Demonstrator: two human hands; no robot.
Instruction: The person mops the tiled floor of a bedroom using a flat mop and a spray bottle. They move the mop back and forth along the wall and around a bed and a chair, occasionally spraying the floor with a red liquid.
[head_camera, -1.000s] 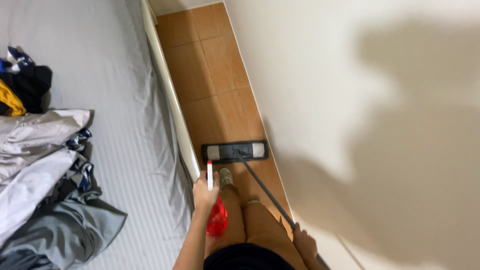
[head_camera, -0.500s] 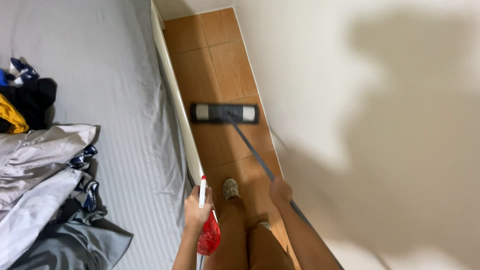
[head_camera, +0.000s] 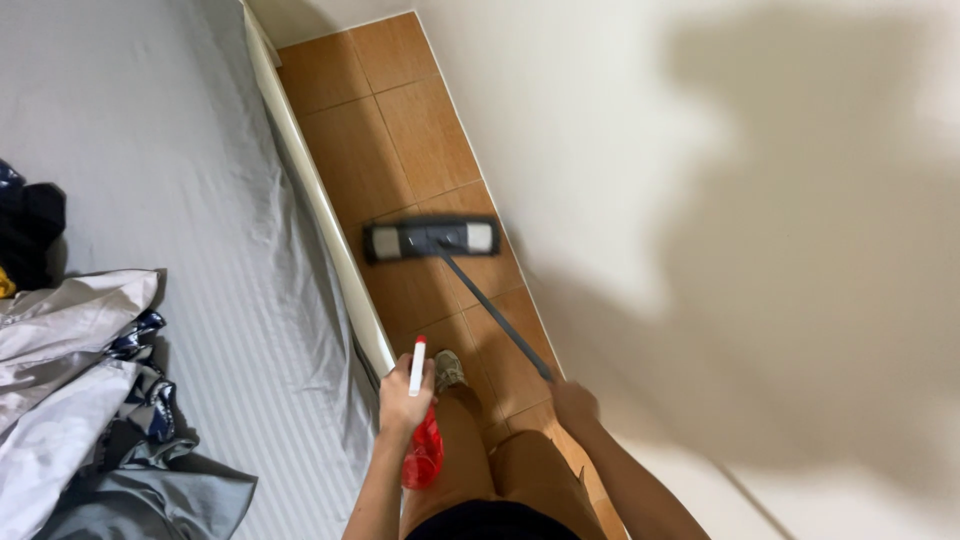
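Head view, looking down a narrow strip of brown tiled floor (head_camera: 420, 130) between a bed on the left and a cream wall (head_camera: 620, 150) on the right.

Right hand (head_camera: 573, 405): closed around the near end of a grey mop handle (head_camera: 495, 315). Handle runs diagonally away and to the left, down to a flat mop head (head_camera: 432, 238). Mop head lies crosswise on the tiles and spans most of the strip from bed base to wall. Judgement: the low slant of the handle keeps the pad flat on the floor.

Left hand (head_camera: 403, 400): wrapped around a spray bottle (head_camera: 420, 440) with a red body and a white nozzle top. Bottle held upright, nozzle above the fist, red body hanging below, close against the left thigh, near the bed edge. Judgement: carried out of the way of the handle, ready to hand.

One foot shows on the tiles just beyond the left hand.

Bed: grey sheet (head_camera: 170, 200) with faint stripes; white bed base edge (head_camera: 310, 200) borders the tiles. Pile of crumpled clothes (head_camera: 80, 390) at the near left, well apart from both hands.
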